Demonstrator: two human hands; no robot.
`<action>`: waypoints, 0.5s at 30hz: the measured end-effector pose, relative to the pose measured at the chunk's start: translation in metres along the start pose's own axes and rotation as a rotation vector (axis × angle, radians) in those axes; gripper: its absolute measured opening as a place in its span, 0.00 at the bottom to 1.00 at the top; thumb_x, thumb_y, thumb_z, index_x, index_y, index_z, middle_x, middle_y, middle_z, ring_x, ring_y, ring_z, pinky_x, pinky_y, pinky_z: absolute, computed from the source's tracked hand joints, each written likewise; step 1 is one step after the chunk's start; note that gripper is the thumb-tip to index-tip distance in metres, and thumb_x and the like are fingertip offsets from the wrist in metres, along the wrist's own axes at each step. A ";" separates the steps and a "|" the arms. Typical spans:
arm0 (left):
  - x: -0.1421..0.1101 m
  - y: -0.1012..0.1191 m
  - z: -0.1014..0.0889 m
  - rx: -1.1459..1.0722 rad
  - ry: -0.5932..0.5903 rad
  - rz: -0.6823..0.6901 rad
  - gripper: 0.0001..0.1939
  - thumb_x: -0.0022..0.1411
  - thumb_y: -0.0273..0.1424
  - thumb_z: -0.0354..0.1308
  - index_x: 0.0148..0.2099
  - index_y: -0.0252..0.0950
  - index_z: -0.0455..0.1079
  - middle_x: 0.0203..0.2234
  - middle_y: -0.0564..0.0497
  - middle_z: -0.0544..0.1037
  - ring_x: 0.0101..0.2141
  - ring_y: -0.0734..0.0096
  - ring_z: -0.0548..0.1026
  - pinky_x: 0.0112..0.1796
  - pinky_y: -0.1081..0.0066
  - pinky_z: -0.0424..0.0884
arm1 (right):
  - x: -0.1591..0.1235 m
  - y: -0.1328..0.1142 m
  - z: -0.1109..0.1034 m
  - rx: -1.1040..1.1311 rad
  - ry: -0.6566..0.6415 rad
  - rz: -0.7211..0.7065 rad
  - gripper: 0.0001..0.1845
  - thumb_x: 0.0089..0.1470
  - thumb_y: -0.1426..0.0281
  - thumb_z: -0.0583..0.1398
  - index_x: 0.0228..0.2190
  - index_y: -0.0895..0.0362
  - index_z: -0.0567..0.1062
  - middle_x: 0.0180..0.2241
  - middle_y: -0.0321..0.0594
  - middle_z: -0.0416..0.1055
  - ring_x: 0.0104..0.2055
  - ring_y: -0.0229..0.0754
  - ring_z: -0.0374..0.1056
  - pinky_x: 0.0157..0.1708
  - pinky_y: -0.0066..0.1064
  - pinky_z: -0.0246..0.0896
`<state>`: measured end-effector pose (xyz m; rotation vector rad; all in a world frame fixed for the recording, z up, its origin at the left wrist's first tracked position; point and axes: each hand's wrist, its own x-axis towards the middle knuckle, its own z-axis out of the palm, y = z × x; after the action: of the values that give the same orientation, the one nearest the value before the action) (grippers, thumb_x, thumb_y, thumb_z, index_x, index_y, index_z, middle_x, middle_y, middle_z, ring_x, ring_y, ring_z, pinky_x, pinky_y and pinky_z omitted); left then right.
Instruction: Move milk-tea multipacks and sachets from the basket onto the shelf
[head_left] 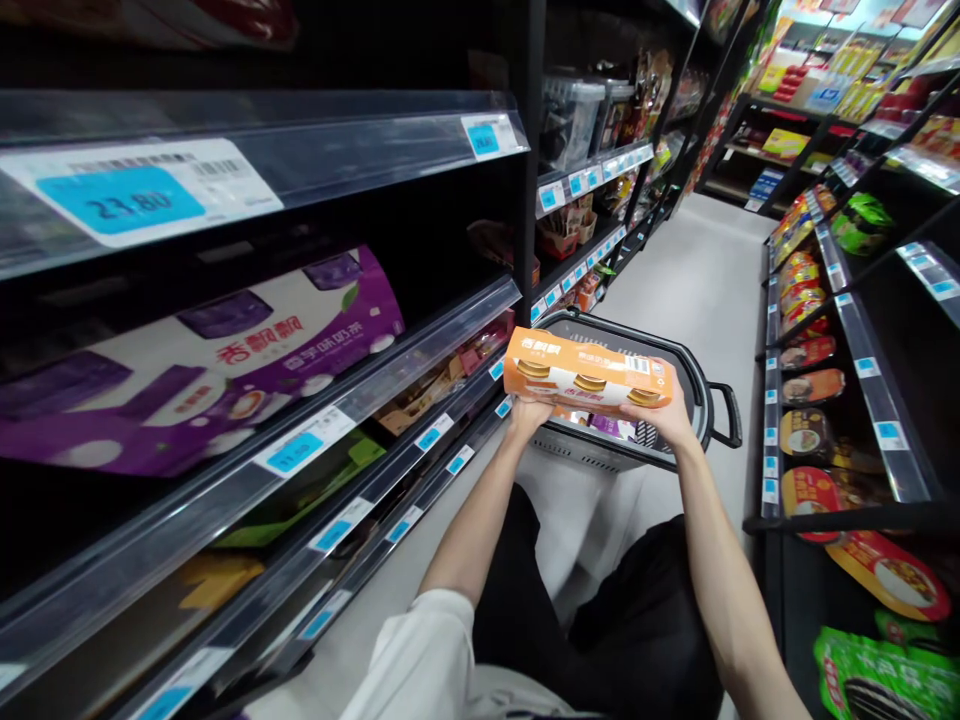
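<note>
An orange multipack of milk tea cups [589, 368] is held level between both my hands, above a dark shopping basket [697, 375]. My left hand [531, 412] grips its left end from below, and my right hand [666, 412] grips the right end. Both sets of fingers are closed on the pack and partly hidden by it. Under the pack, a purple package [611, 427] shows inside the basket. The basket stands on the floor, its handle [731, 412] sticking out to the right.
On the left shelf lies a purple milk tea multipack [300, 350] behind a price rail [307, 455]. Shelves with bowl-shaped food packs [814, 495] line the right side. Between them the grey floor aisle [724, 265] runs to a far display [780, 140].
</note>
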<state>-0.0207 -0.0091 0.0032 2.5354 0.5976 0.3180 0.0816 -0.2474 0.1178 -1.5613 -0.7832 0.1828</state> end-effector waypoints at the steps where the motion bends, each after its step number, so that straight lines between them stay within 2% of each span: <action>1: 0.000 0.000 0.000 -0.002 0.005 0.006 0.28 0.69 0.30 0.51 0.69 0.32 0.64 0.69 0.43 0.64 0.71 0.56 0.56 0.70 0.60 0.47 | 0.000 0.002 -0.001 0.020 0.009 0.016 0.53 0.30 0.63 0.80 0.57 0.52 0.66 0.59 0.49 0.71 0.60 0.54 0.70 0.64 0.47 0.62; 5: 0.000 0.000 -0.002 -0.007 0.013 0.003 0.32 0.68 0.33 0.51 0.72 0.35 0.59 0.71 0.46 0.60 0.72 0.59 0.53 0.71 0.60 0.46 | 0.001 0.008 -0.001 0.115 0.062 0.090 0.54 0.29 0.62 0.80 0.58 0.52 0.68 0.58 0.47 0.73 0.57 0.52 0.73 0.62 0.46 0.66; 9: -0.002 0.003 -0.005 -0.006 0.015 0.017 0.33 0.68 0.35 0.52 0.73 0.38 0.58 0.71 0.48 0.59 0.72 0.59 0.53 0.70 0.62 0.49 | 0.003 0.013 0.004 0.188 0.172 0.180 0.49 0.34 0.59 0.78 0.57 0.52 0.68 0.55 0.46 0.76 0.55 0.52 0.75 0.58 0.46 0.70; 12: -0.004 0.006 -0.007 0.016 -0.002 -0.004 0.31 0.69 0.35 0.51 0.72 0.35 0.60 0.69 0.43 0.64 0.68 0.54 0.61 0.67 0.60 0.58 | 0.004 0.014 0.010 0.233 0.263 0.246 0.40 0.39 0.57 0.77 0.51 0.53 0.71 0.51 0.45 0.78 0.51 0.52 0.77 0.54 0.46 0.74; 15: -0.004 0.008 -0.008 0.047 -0.033 -0.033 0.25 0.70 0.33 0.48 0.65 0.32 0.69 0.59 0.38 0.75 0.60 0.50 0.72 0.59 0.60 0.68 | 0.006 0.015 0.014 0.268 0.309 0.361 0.32 0.41 0.55 0.76 0.45 0.52 0.72 0.48 0.45 0.80 0.48 0.53 0.79 0.49 0.45 0.78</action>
<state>-0.0234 -0.0139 0.0137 2.5673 0.6409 0.2528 0.0842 -0.2315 0.1036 -1.4192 -0.2202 0.2895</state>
